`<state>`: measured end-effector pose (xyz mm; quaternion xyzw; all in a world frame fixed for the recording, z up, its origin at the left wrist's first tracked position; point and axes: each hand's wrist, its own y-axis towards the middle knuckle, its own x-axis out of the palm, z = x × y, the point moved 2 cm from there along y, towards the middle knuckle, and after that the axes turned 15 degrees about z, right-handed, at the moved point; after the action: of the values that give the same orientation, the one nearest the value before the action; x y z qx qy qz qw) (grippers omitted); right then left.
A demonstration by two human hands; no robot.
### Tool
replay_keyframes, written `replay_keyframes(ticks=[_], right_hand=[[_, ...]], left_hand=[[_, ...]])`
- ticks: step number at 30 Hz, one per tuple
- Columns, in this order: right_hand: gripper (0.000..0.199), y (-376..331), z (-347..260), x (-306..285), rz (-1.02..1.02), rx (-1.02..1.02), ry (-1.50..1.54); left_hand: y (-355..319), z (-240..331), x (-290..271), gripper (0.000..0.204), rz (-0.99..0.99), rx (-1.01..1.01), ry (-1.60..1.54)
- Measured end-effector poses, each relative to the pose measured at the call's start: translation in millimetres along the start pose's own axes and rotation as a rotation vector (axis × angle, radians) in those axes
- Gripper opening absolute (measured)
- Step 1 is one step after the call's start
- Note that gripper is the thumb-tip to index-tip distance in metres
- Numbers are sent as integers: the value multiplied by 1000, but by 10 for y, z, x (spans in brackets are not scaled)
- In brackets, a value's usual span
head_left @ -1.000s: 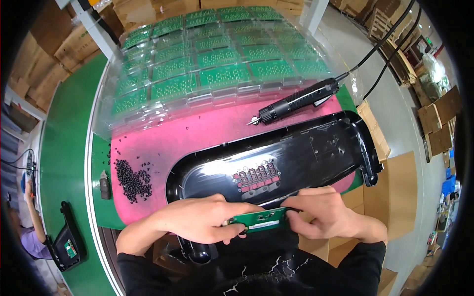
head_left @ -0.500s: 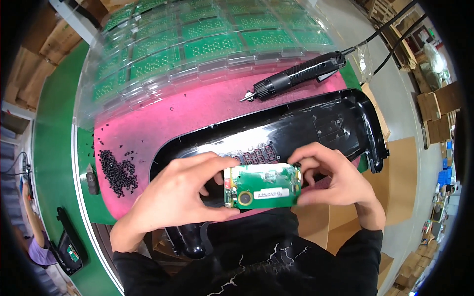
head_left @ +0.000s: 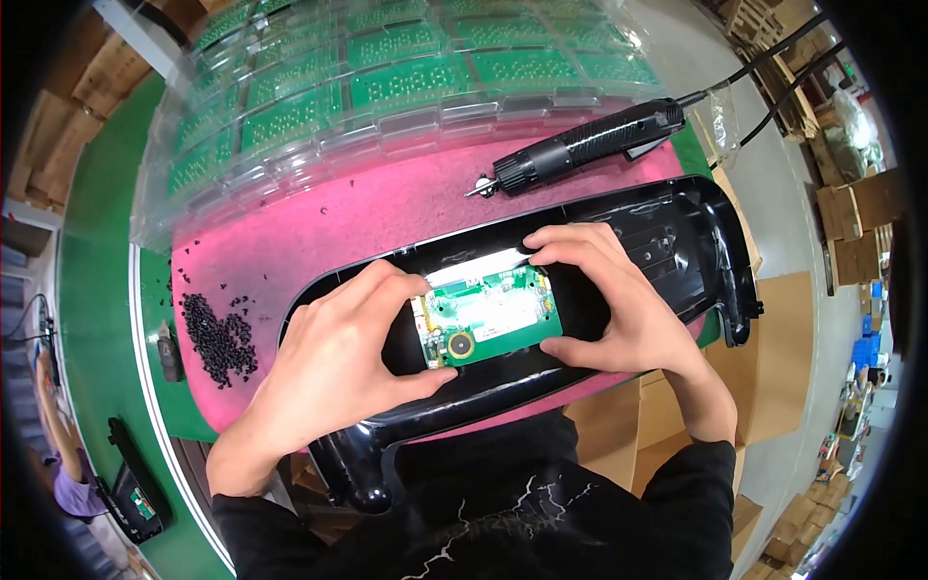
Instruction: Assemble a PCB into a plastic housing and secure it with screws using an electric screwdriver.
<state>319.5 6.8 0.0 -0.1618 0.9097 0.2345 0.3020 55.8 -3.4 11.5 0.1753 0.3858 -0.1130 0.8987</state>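
A green circuit board (head_left: 503,333) with a white label and a round buzzer-like part lies level over the middle of a long black plastic housing (head_left: 464,394). My left hand (head_left: 338,353) pinches its left end between thumb and fingers. At the opposite end, my right hand (head_left: 623,300) grips it, thumb on the near edge and fingers on the far one. Whether the board rests on the housing or hangs just above it I cannot tell. The board hides the middle of the housing.
Behind the housing lies a black electric screwdriver (head_left: 590,145) on the pink mat (head_left: 290,227). Many black screws (head_left: 217,338) are heaped at left. Clear trays (head_left: 387,121) of green boards stand at the back. At far left, another person's arm (head_left: 58,411) is near a black housing (head_left: 135,493).
Both hands have carried the board forward and slightly left, over the housing. The board has turned flatter, and the red-lined digit parts seen beyond its far edge are now hidden.
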Motion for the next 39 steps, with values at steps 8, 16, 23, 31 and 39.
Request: replay_keyframes(ticks=[8,16,23,31,39], right_hand=[[67,-1,26,49,34,-11,-57],[68,-3,32,53,39,-11,-87],[68,-5,2,43,32,-10,-91],[67,17,-24,57,14,-16,-138],[73,24,-89,57,-36,16,-176]], left_hand=[[-13,66,42,60,31,74,159],[-10,83,54,61,19,87,187],[-18,84,36,60,0,98,177],[-42,73,19,61,-17,100,203],[-96,56,2,63,-52,152,269]])
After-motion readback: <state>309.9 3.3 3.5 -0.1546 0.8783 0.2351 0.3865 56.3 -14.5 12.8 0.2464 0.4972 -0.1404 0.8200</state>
